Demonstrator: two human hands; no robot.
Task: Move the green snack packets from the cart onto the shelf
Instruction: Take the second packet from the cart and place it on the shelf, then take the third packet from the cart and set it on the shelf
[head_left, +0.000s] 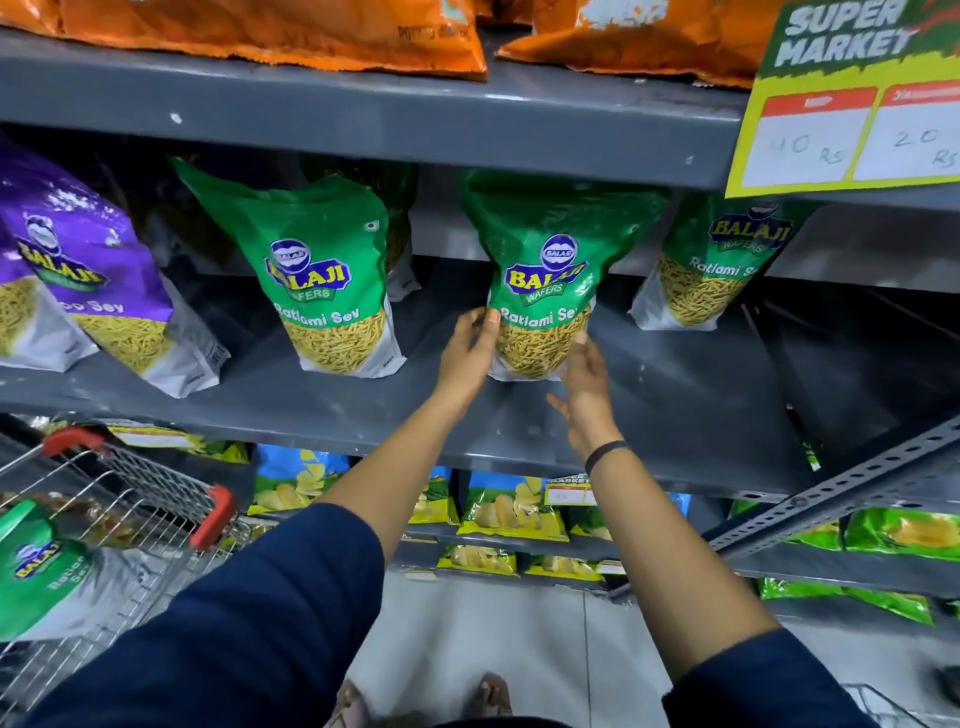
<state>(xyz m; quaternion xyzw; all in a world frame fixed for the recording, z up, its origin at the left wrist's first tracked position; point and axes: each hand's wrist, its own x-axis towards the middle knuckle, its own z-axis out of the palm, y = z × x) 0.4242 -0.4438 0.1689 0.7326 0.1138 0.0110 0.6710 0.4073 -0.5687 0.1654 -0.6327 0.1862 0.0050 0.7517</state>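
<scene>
**Both hands steady a green packet upright on the middle shelf**

Fingers (485, 325) of the left hand (470, 358) press flat and close together against the lower left edge of the middle green packet (543, 280), the thumb lying on its front. On the other side the right hand (587, 384) is opened, its fingers loosely spread beside the packet's lower right corner; whether they touch the film or stand just off it cannot be told. Neither hand wraps around the packet, so this looks like steadying and squaring, not carrying.

The packet stands on its base on the grey shelf (649, 415), label forward, top leaning slightly back under the shelf above. Cupping the bottom from both sides makes sense: the weight sits low, and the soft pouch would tip if released crooked.

It sits between a left green packet (322, 280) and a right green packet (722, 260), well apart from each, keeping an even row. Purple packets (88, 270) fill the far left.

At lower left, the cart (156, 499) holds at least one more green packet in the cart (41, 571), so the job appears unfinished.
</scene>
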